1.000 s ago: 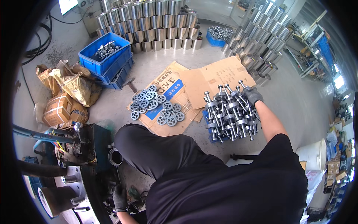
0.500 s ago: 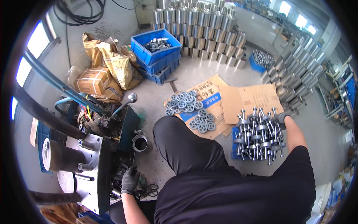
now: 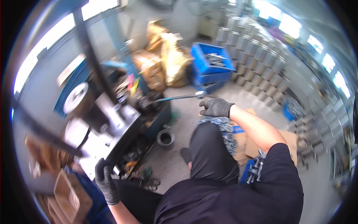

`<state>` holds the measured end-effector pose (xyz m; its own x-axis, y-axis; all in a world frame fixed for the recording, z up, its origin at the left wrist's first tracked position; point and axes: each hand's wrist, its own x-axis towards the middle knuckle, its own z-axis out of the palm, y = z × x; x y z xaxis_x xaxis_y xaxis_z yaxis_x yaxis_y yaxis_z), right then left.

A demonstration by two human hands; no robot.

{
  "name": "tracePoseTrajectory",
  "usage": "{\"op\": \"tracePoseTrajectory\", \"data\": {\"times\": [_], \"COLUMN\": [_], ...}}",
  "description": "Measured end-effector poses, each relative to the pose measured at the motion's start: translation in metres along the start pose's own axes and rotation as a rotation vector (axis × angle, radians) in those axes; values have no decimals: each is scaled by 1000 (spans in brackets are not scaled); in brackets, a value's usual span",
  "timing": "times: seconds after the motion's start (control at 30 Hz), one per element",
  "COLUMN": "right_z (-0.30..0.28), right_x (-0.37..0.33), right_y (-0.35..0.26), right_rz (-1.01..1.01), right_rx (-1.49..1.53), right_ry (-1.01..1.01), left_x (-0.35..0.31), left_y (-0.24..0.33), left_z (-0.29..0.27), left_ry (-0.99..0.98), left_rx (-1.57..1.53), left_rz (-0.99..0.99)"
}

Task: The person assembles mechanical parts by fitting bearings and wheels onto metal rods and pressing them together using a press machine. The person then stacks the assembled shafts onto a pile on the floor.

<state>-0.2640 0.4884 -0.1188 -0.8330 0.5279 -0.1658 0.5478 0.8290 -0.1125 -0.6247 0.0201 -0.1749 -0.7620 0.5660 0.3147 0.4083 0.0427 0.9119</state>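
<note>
My right hand point(image 3: 217, 107), in a dark grey glove, reaches forward with bent fingers apart. It is beside the ball-shaped end point(image 3: 201, 94) of a long lever point(image 3: 179, 98) on the machine; I cannot tell whether they touch. Nothing shows inside that hand. My left hand point(image 3: 106, 183), gloved too, is raised with thumb and fingers apart and holds nothing. It is near the front edge of the machine's pale metal plate point(image 3: 121, 128). A thick round cylinder point(image 3: 85, 102) rises over that plate. Motion blurs much of the picture.
Grey handwheels point(image 3: 229, 142) lie on cardboard point(image 3: 287, 140) beyond my knee. Metal bolt-like parts point(image 3: 257, 164) fill a blue crate partly hidden by my right arm. A round pot point(image 3: 165, 139) stands on the floor. Stacked blue bins point(image 3: 210, 69) and metal cylinders point(image 3: 257, 56) stand farther back.
My right hand has left the pile of bolt-like parts and moved left to the lever's end. My left hand has risen beside the plate. The whole view has turned left.
</note>
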Motion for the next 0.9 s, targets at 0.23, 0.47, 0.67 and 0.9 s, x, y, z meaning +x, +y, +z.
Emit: {"op": "tracePoseTrajectory", "data": {"times": [0.23, 0.47, 0.67, 0.9], "right_z": [19, 82, 127, 135], "right_x": [115, 144, 195, 220], "right_y": [-117, -138, -141, -134], "right_rz": [-547, -345, -387, -95], "right_rx": [128, 197, 297, 354], "right_ry": [-211, -702, -652, -753], "left_x": [-196, -465, -598, -655], "left_y": [-108, -147, -176, -214], "left_z": [-166, -158, -77, -22], "left_ry": [399, 788, 808, 536], "left_rx": [445, 504, 666, 405], "left_rz": [-409, -1009, -1327, -1721]}}
